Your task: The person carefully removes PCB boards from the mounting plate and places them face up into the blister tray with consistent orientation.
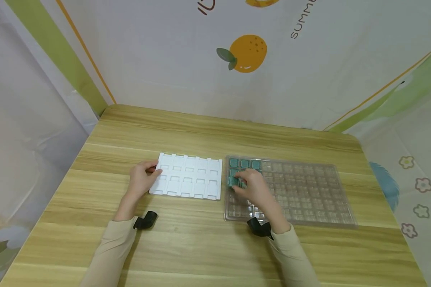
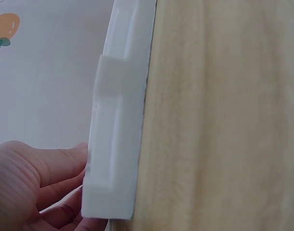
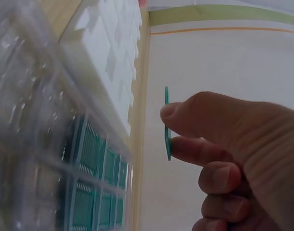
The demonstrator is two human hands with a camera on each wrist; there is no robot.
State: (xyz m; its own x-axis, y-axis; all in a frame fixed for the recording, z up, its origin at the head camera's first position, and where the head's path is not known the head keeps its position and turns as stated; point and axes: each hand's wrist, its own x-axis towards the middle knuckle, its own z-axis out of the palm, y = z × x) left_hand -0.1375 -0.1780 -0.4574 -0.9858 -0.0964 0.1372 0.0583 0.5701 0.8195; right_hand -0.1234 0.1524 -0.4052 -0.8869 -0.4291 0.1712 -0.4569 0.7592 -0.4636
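Note:
My right hand (image 1: 254, 187) pinches a small green circuit board (image 3: 167, 139) by its faces between thumb and finger. In the right wrist view the board is seen edge-on, with the other fingers curled below. The hand hovers over the left end of a clear plastic tray (image 1: 309, 191), where several more green circuit boards (image 1: 245, 163) sit in the pockets. My left hand (image 1: 141, 179) grips the left edge of a white plastic tray (image 1: 186, 179), thumb on its top and fingers at its side. Its shallow pockets show no boards.
Both trays lie side by side on a wood-grain table (image 1: 186, 239), a narrow gap between them. A black wrist mount (image 1: 146, 220) sits at the left cuff, another (image 1: 259, 228) at the right. A white printed curtain (image 1: 172, 59) hangs behind the table.

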